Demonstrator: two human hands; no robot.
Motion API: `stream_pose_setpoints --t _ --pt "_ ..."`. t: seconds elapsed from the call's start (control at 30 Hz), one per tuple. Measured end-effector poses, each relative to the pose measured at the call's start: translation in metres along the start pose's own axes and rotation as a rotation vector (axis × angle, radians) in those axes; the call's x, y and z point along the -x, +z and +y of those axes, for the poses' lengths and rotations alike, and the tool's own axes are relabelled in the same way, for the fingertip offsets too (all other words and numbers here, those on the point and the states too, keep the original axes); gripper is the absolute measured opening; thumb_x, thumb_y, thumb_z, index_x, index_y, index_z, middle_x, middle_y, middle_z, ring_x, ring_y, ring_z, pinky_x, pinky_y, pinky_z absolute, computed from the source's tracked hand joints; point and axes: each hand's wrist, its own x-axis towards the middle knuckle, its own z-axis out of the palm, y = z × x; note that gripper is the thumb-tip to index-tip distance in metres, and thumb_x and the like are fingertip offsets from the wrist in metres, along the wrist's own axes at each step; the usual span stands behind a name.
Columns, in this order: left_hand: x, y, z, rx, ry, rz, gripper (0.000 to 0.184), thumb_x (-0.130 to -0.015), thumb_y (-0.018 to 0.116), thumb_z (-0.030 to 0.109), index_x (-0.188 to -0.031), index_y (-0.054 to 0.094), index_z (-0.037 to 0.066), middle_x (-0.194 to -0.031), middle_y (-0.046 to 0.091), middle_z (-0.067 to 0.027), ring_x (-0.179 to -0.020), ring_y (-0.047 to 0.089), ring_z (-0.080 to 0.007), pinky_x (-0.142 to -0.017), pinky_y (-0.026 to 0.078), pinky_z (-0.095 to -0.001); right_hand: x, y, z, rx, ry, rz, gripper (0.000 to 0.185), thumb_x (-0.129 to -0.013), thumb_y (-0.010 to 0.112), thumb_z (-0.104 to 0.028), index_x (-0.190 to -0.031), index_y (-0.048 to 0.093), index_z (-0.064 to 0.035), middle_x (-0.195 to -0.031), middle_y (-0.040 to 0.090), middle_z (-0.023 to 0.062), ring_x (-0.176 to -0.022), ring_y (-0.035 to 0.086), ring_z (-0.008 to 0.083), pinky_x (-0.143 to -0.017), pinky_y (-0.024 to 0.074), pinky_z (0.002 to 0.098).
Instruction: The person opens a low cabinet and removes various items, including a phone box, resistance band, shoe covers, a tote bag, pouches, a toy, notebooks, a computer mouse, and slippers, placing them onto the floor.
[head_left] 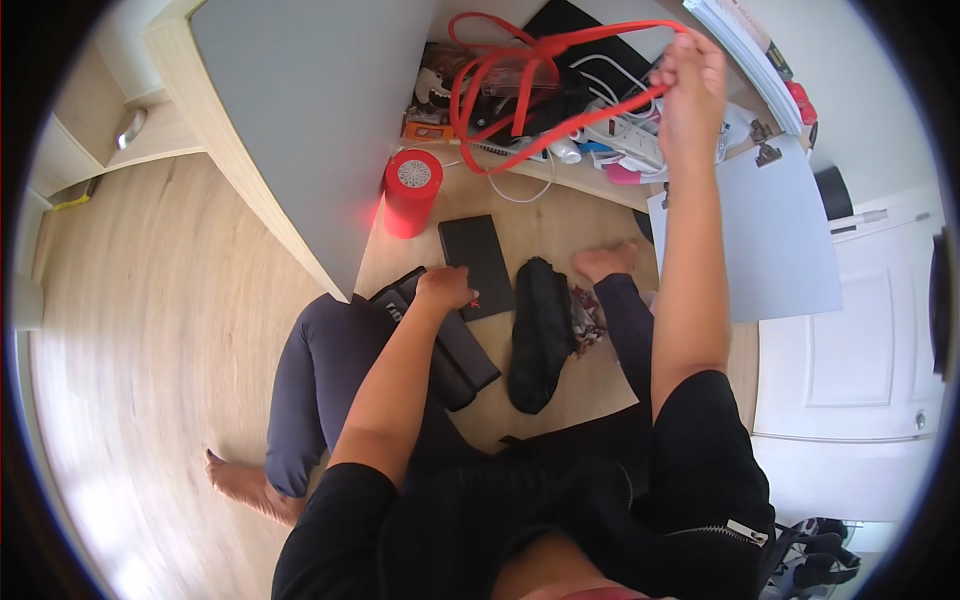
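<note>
High at the right, my right hand (692, 75) is closed around a long red strap (610, 110). The strap hangs in loose loops out over the cluttered drawer. Lower down, my left hand (445, 290) has its fingers bent over the left edge of a flat black box (475, 255) with a small red mark. Under that wrist lies a black case (455, 365) with pale lettering, partly covered by my forearm. To the right of the box is a long black pouch (540, 340), beside a crumpled patterned packet (588, 318).
A red cylindrical speaker (412, 200) stands by the grey cabinet panel (310, 110). The drawer (590, 185) holds cables, a white power strip (630, 140) and small items. A clipboard with paper (770, 230) leans at the right, near a white door (850, 340).
</note>
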Motion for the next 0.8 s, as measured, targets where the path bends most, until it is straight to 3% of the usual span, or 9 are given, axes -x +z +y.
stream_pose_setpoints --t 0.27,0.37,0.43,0.47,0.53,0.6,0.7,0.77,0.8 --pt "0.002 0.008 -0.003 -0.032 0.016 0.047 0.050 -0.081 0.060 0.043 -0.117 0.054 0.008 -0.111 0.062 -0.0137 -0.106 0.058 -0.0305 -0.088 0.046 -0.0421 0.025 -0.066 -0.091 0.036 -0.069 0.052 0.018 -0.090 0.057 -0.015 -0.099 0.053 0.0003 -0.067 0.039 -0.0012 -0.057 0.031 0.0050 -0.050 0.0283 0.0199" --pt "0.008 0.003 0.008 0.009 -0.019 0.195 0.045 -0.083 0.059 0.040 -0.115 0.055 0.009 -0.111 0.062 -0.0135 -0.104 0.059 -0.0298 -0.085 0.048 -0.0412 0.035 -0.074 -0.106 0.082 -0.080 0.104 0.019 -0.091 0.056 -0.016 -0.100 0.053 0.0007 -0.066 0.039 -0.0014 -0.056 0.030 0.0047 -0.050 0.0276 0.0198" --pt "0.010 -0.016 0.025 0.213 -0.021 0.560 0.034 -0.085 0.057 0.033 -0.110 0.057 0.008 -0.106 0.063 -0.0141 -0.101 0.060 -0.0301 -0.081 0.049 -0.0400 0.043 -0.078 -0.113 0.083 -0.056 0.096 0.018 -0.091 0.055 -0.015 -0.100 0.053 0.0009 -0.066 0.038 -0.0015 -0.056 0.030 0.0045 -0.050 0.0274 0.0199" --pt "0.011 -0.029 0.033 0.208 -0.021 0.564 0.034 -0.085 0.057 0.033 -0.110 0.057 0.008 -0.106 0.063 -0.0141 -0.101 0.060 -0.0301 -0.081 0.049 -0.0400 0.048 -0.081 -0.116 0.081 -0.030 0.088 0.018 -0.092 0.054 -0.015 -0.100 0.053 0.0012 -0.065 0.038 -0.0016 -0.056 0.030 0.0042 -0.050 0.0272 0.0200" --pt "0.013 -0.053 0.049 0.515 0.045 0.704 0.025 -0.088 0.054 0.026 -0.103 0.058 0.007 -0.092 0.064 -0.0095 -0.085 0.063 -0.0238 -0.074 0.049 -0.0347 0.061 -0.087 -0.124 0.081 -0.089 0.096 0.018 -0.092 0.053 -0.015 -0.100 0.053 0.0013 -0.065 0.038 -0.0017 -0.056 0.030 0.0043 -0.050 0.0271 0.0202" --pt "-0.024 -0.071 0.049 1.418 0.144 0.675 0.027 -0.090 0.053 0.030 -0.103 0.057 0.007 -0.095 0.060 -0.0070 -0.089 0.059 -0.0187 -0.078 0.047 -0.0317 0.074 -0.093 -0.133 0.055 -0.155 0.086 0.018 -0.093 0.051 -0.014 -0.101 0.052 0.0017 -0.065 0.037 -0.0020 -0.056 0.030 0.0048 -0.050 0.0268 0.0210" --pt "-0.068 -0.121 0.053 1.721 0.226 0.598 0.031 -0.090 0.052 0.035 -0.100 0.057 0.006 -0.094 0.055 -0.0038 -0.085 0.053 -0.0143 -0.077 0.045 -0.0315 0.094 -0.107 -0.133 0.055 -0.119 0.137 0.018 -0.093 0.049 -0.013 -0.102 0.052 0.0020 -0.064 0.036 -0.0015 -0.055 0.029 0.0047 -0.049 0.0266 0.0213" --pt "-0.081 -0.152 0.069 1.858 -0.026 0.648 0.031 -0.090 0.052 0.037 -0.101 0.057 0.009 -0.099 0.055 -0.0037 -0.088 0.051 -0.0142 -0.080 0.040 -0.0308 0.109 -0.125 -0.137 0.058 -0.114 0.193 0.018 -0.093 0.049 -0.014 -0.102 0.052 0.0022 -0.064 0.035 -0.0013 -0.055 0.029 0.0044 -0.048 0.0261 0.0209" --pt "-0.087 -0.161 0.073 1.856 -0.022 0.650 0.031 -0.090 0.052 0.037 -0.101 0.057 0.009 -0.099 0.055 -0.0037 -0.088 0.051 -0.0142 -0.080 0.040 -0.0308 0.118 -0.136 -0.139 0.064 -0.092 0.249 0.019 -0.094 0.048 -0.014 -0.102 0.051 0.0024 -0.064 0.035 -0.0010 -0.055 0.029 0.0041 -0.047 0.0256 0.0204"
